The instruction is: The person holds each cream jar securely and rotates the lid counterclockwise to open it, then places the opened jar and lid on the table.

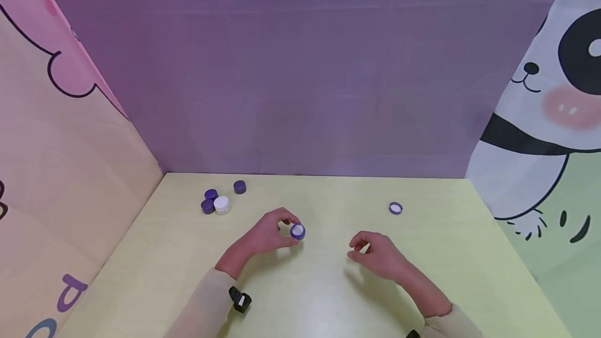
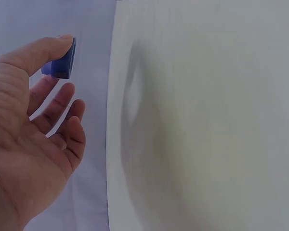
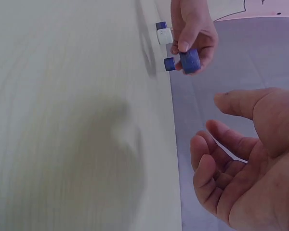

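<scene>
My left hand (image 1: 268, 234) pinches a small round purple cap (image 1: 298, 231) between thumb and fingertips, above the table (image 1: 324, 296). A pale round face shows on the cap in the head view. In the left wrist view the cap (image 2: 62, 63) is seen edge on, with a wider rim on one side. My right hand (image 1: 379, 255) hovers to the right of it, fingers loosely bent, thumb apart from them, holding nothing. Farther back on the right lies a purple cap (image 1: 396, 208) with a pale inside.
At the back left, two purple caps (image 1: 207, 206) stand against a white cap (image 1: 222, 205). Another purple cap (image 1: 240, 187) sits a little apart from them. A purple cloth wall (image 1: 310, 77) rises behind the table, with printed panels (image 1: 530, 181) at both sides.
</scene>
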Demonstrator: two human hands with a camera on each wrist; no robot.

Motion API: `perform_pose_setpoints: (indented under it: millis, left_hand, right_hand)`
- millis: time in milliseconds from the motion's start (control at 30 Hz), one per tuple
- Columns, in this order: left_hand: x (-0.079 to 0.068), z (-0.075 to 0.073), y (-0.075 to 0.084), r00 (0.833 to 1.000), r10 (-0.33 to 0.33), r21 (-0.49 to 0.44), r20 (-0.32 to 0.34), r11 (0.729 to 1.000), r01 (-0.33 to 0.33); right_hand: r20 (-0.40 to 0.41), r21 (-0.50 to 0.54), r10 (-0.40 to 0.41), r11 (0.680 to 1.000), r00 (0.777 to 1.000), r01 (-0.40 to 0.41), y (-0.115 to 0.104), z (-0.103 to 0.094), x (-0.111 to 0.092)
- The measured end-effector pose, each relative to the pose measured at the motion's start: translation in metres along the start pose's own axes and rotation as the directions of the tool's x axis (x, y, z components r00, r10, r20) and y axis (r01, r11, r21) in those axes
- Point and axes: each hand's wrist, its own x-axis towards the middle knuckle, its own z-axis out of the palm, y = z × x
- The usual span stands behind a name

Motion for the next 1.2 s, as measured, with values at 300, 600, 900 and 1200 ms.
perform_pose_setpoints:
  millis: [300, 600, 900, 1200]
  left_hand:
    - [0.029, -0.011, -0.016, 1.000, 0.004, 0.087, 0.007, 0.996, -0.005]
    - [0.052, -0.015, -0.029, 0.995, -0.070, 0.064, -0.071, 0.995, 0.074]
    - [0.072, -0.021, -0.039, 0.977, -0.176, 0.024, -0.121, 0.983, 0.180]
    - [0.081, -0.023, -0.050, 0.965, -0.198, 0.064, -0.169, 0.975, 0.212]
  right_hand:
    - [0.046, 0.024, -0.036, 0.999, 0.998, 0.035, -0.003, 0.004, -0.005]
    - [0.061, 0.067, -0.083, 0.995, 0.995, 0.079, -0.007, 0.014, -0.003]
    - [-0.011, 0.014, -0.106, 0.994, 0.994, 0.106, -0.003, 0.024, 0.007]
    - [-0.087, 0.024, -0.128, 0.991, 0.988, 0.130, 0.004, 0.029, 0.031]
